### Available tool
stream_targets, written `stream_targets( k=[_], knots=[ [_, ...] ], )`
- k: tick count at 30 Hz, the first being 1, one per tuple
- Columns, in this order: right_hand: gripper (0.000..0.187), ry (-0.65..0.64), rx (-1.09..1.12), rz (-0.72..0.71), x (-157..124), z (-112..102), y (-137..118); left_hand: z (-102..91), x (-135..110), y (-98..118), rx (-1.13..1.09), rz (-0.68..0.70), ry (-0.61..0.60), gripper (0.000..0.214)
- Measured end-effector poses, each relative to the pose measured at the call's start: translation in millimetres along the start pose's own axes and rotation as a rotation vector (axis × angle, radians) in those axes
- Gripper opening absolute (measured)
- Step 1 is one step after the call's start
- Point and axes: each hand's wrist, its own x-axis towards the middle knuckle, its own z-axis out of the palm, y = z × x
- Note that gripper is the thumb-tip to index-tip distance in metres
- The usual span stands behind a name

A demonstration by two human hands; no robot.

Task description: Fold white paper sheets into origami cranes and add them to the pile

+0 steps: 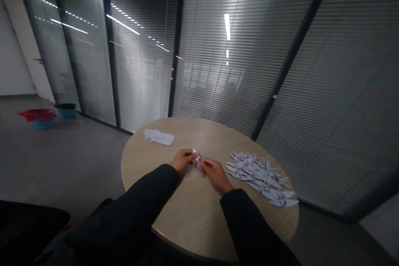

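Observation:
A small folded piece of white paper [196, 158] is pinched between both my hands above the round wooden table [187, 208]. My left hand [183, 159] grips its left side with closed fingers. My right hand [214, 173] grips its right side, fingers curled. To the right lies a heap of several folded paper cranes [260, 176]. A small stack of flat white paper sheets [158, 136] rests at the table's far left edge. Both arms wear dark sleeves.
Glass walls with closed blinds [237, 58] stand right behind the table. A red basin [37, 114] and a blue tub [66, 111] sit on the grey floor at far left. A dark chair [28, 224] is at lower left.

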Motion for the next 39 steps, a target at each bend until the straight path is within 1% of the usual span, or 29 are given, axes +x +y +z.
stream_targets(
  k=[4,12,17,22,25,36,39],
  knots=[
    [0.03,-0.008,-0.035,-0.02,-1,0,-2,-2.4,2,-4,-0.026,-0.048,0.001,0.048],
    [0.032,-0.018,-0.057,-0.06,-4,-1,-6,-4.3,4,-10,-0.091,-0.123,0.017,0.042],
    [0.032,-0.032,-0.074,-0.081,-4,-1,-7,-5.2,5,-12,-0.109,-0.141,0.03,0.037],
    [0.032,-0.041,-0.075,-0.101,-4,-2,-8,-6.4,4,-11,-0.131,-0.158,0.017,0.039],
    [0.031,-0.035,-0.1,-0.087,-4,-1,-9,-6.3,3,-10,-0.148,-0.18,0.014,0.039],
    [0.029,0.027,-0.138,-0.104,-4,-1,-7,-4.2,0,-5,-0.161,-0.148,0.014,0.04],
    [0.028,0.037,-0.139,-0.103,-4,-1,-8,-4.1,0,-3,-0.172,-0.157,0.015,0.04]
  ],
)
